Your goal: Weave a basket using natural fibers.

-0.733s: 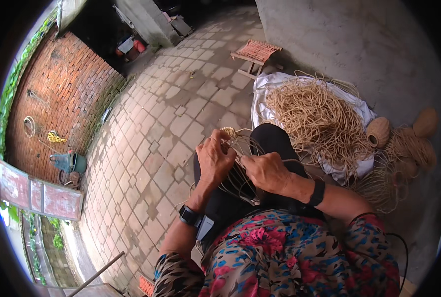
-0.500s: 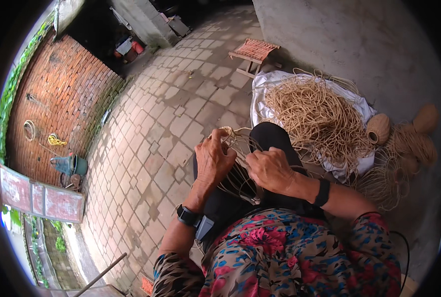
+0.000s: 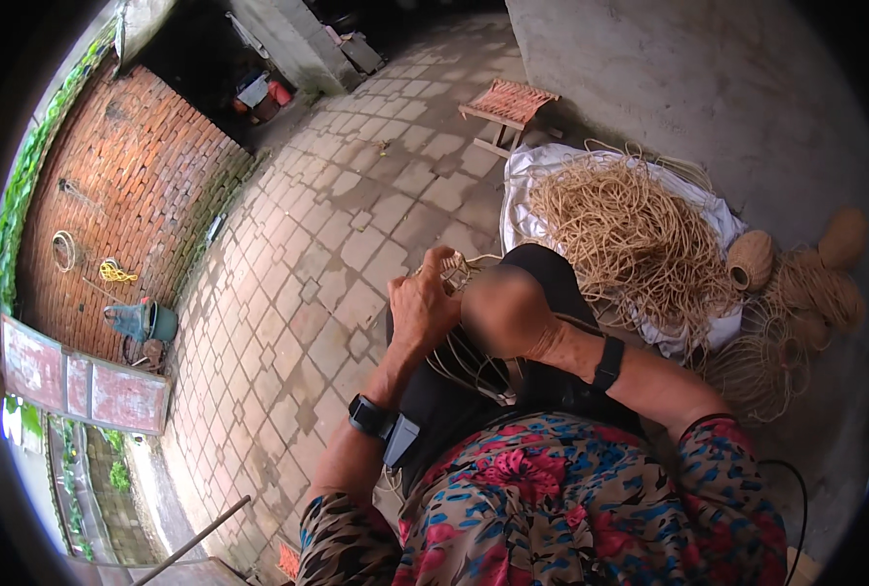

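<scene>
On my lap, between the dark trouser legs, lies a loose openwork piece of tan cords, with strands looping below my hands. My left hand is closed on its left upper side, the fingers bent over the cords. My right hand is right beside it, over the same piece; it is blurred and its fingers cannot be made out. Part of the woven rim shows above and between the hands. The middle of the piece is hidden beneath them.
A big tangled heap of tan cord lies on a white sheet to the right. Beyond it are woven vase-shaped baskets and loose cord coils. A small low stool stands ahead on the paving. A brick wall rises at left.
My right hand has moved left, closer to my left hand, over the cords. The left hand stays on the piece, its index finger a little more raised.
</scene>
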`<act>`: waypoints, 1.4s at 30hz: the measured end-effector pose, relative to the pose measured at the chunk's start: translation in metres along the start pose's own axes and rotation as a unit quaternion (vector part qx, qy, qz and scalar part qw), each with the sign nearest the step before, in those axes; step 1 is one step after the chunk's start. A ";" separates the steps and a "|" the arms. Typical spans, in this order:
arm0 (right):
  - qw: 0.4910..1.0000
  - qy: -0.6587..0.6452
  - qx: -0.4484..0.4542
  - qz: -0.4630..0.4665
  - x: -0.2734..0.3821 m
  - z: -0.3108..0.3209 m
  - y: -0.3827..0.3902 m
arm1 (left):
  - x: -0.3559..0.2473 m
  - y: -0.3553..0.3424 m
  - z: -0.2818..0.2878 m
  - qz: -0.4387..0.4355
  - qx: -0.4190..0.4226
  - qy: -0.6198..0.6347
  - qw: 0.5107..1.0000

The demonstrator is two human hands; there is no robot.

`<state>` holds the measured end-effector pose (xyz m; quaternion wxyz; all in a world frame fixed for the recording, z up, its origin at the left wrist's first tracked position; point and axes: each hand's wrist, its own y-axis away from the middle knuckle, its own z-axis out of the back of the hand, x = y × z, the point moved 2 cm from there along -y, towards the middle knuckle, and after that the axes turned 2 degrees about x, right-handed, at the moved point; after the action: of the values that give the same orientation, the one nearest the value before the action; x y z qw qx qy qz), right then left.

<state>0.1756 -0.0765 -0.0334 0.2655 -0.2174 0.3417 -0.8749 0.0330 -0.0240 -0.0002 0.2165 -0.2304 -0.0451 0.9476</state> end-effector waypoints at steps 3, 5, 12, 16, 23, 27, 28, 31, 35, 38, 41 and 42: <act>0.988 -0.131 0.040 -0.074 -0.001 0.018 -0.006 | 0.003 0.005 -0.003 0.032 -0.021 0.073 0.997; 0.968 -0.196 0.046 -0.151 -0.011 0.020 -0.009 | 0.008 0.008 -0.005 0.034 -0.034 0.104 0.993; 0.957 -0.234 0.035 -0.169 -0.031 0.001 -0.021 | 0.006 0.009 0.015 0.109 0.061 0.485 0.866; 0.956 -0.245 0.107 -0.117 -0.038 -0.008 -0.025 | 0.011 0.005 0.026 0.048 0.100 0.473 0.874; 0.989 -0.128 0.058 0.040 -0.017 0.007 -0.038 | 0.020 0.001 0.015 0.070 0.093 0.379 0.918; 0.985 -0.168 0.026 0.002 -0.012 -0.002 -0.038 | 0.015 0.002 0.016 0.054 0.075 0.315 0.945; 0.972 -0.218 0.054 -0.064 -0.013 -0.005 -0.040 | 0.015 0.003 0.016 0.059 0.066 0.293 0.952; 0.932 -0.297 0.122 -0.167 -0.017 -0.008 -0.046 | 0.017 0.004 0.016 0.048 0.059 0.251 0.965; 0.790 -0.482 0.242 -0.293 -0.041 -0.007 -0.050 | 0.016 0.006 0.016 0.045 0.083 0.314 0.945; 0.640 -0.607 0.290 -0.372 -0.035 0.003 -0.044 | 0.013 0.009 0.015 -0.007 0.064 0.284 0.957; 0.628 -0.666 0.134 -0.380 -0.027 0.006 -0.041 | 0.017 0.011 0.009 -0.005 0.056 0.284 0.957; 0.628 -0.666 0.136 -0.380 -0.026 0.005 -0.038 | 0.018 0.011 0.008 -0.006 0.043 0.264 0.964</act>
<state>0.1863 -0.0396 -0.0079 0.0911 -0.8125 -0.1641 -0.5519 0.0102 -0.0262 -0.0027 0.2364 -0.4627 0.0530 0.8528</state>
